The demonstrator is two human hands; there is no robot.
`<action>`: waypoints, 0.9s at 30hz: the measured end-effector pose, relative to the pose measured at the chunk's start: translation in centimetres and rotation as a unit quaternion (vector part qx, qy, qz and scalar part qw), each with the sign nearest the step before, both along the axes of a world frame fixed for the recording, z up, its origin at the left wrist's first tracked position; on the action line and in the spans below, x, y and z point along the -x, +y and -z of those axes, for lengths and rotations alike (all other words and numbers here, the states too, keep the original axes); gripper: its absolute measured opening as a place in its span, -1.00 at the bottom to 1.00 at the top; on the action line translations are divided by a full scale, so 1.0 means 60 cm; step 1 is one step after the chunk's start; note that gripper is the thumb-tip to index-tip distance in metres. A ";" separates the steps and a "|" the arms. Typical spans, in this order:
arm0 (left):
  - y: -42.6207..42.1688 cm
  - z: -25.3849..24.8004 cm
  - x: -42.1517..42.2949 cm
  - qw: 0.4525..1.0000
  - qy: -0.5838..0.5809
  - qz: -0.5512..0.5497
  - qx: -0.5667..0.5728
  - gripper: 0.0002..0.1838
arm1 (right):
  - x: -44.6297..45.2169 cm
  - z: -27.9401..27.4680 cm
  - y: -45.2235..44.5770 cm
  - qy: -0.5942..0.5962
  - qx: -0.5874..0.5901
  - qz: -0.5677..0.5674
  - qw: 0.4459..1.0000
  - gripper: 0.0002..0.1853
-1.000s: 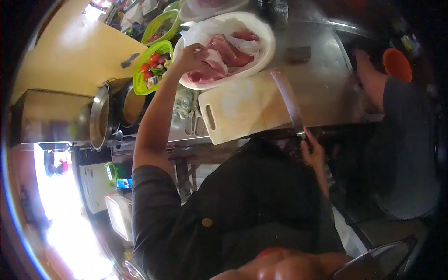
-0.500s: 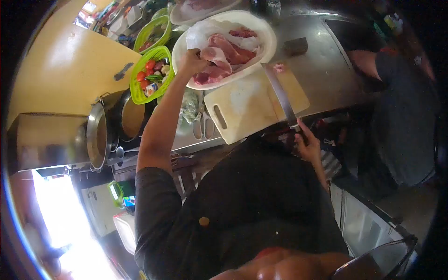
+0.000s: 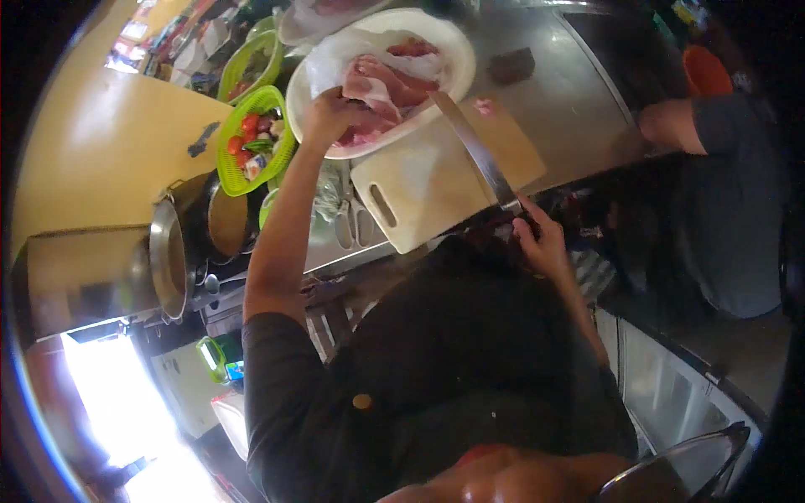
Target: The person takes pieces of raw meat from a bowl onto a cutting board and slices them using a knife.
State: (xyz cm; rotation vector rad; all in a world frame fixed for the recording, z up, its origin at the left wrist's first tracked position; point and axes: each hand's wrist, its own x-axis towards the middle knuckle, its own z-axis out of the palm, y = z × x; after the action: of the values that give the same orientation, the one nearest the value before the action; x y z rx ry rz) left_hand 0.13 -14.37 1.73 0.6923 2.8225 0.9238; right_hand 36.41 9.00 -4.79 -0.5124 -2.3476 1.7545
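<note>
Raw meat (image 3: 376, 84) lies on white wrapping in a white oval basin (image 3: 459, 50). My left hand (image 3: 327, 120) is closed on the left edge of the meat, its fingertips partly hidden. In my right hand (image 3: 543, 241) is the handle of a long knife (image 3: 476, 152), whose blade slants up and left over a pale cutting board (image 3: 419, 189). The blade's tip is near the basin's rim. A small pink scrap of meat (image 3: 484, 106) sits by the board's far right corner.
Left of the basin stands a green basket (image 3: 225, 159) of tomatoes and other vegetables. Scissors (image 3: 354, 225) and a plastic bag (image 3: 329, 191) lie beside the board. Pans (image 3: 170, 258) are at the left. Another person's arm (image 3: 671, 124) reaches in at the right, near an orange bowl (image 3: 707, 71).
The view has shifted. The knife's blade now tilts further left, its tip nearer the basin. My left hand stays at the meat. The other person's arm has changed position.
</note>
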 end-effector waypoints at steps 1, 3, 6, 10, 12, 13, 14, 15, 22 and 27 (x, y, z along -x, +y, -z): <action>0.000 0.006 -0.003 0.999 -0.020 -0.006 -0.036 -0.58 | -0.004 -0.006 0.003 -0.031 0.016 0.004 0.999 -0.55; 0.005 0.001 -0.004 0.999 0.038 -0.003 -0.027 -0.60 | -0.009 -0.018 0.011 -0.091 0.048 0.010 0.995 -0.55; 0.007 -0.021 -0.005 0.998 0.054 0.004 -0.011 -0.61 | -0.024 0.009 0.020 -0.048 0.045 0.018 0.998 -0.55; 0.006 -0.024 -0.005 0.977 0.123 0.043 -0.172 -0.61 | -0.039 0.021 0.036 0.022 0.006 0.024 0.999 -0.55; 0.032 -0.125 -0.073 0.973 0.083 0.072 -0.205 -0.60 | -0.044 0.024 0.044 0.079 -0.047 0.023 0.996 -0.54; 0.043 -0.150 -0.088 0.970 0.075 0.083 -0.217 -0.61 | -0.045 0.021 0.047 0.085 -0.049 0.029 0.995 -0.54; 0.052 -0.170 -0.101 0.966 0.067 0.095 -0.229 -0.62 | -0.048 0.014 0.049 0.091 -0.051 0.036 0.994 -0.53; 0.061 -0.175 -0.114 0.963 0.059 0.107 -0.240 -0.62 | -0.053 0.006 0.050 0.097 -0.052 0.042 0.993 -0.53; 0.160 0.005 -0.217 0.989 0.067 0.116 -0.069 -0.72 | -0.089 -0.003 0.058 -0.004 -0.016 0.066 0.998 -0.49; 0.160 0.002 -0.246 0.991 -0.012 0.136 -0.015 -0.76 | -0.127 0.013 0.051 0.018 -0.067 0.057 0.996 -0.47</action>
State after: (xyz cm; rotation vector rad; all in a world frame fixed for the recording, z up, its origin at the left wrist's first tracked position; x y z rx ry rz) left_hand 14.86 -4.80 1.64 1.0291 2.6094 0.9201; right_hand 44.04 12.07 -5.56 -0.5747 -2.3407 1.5334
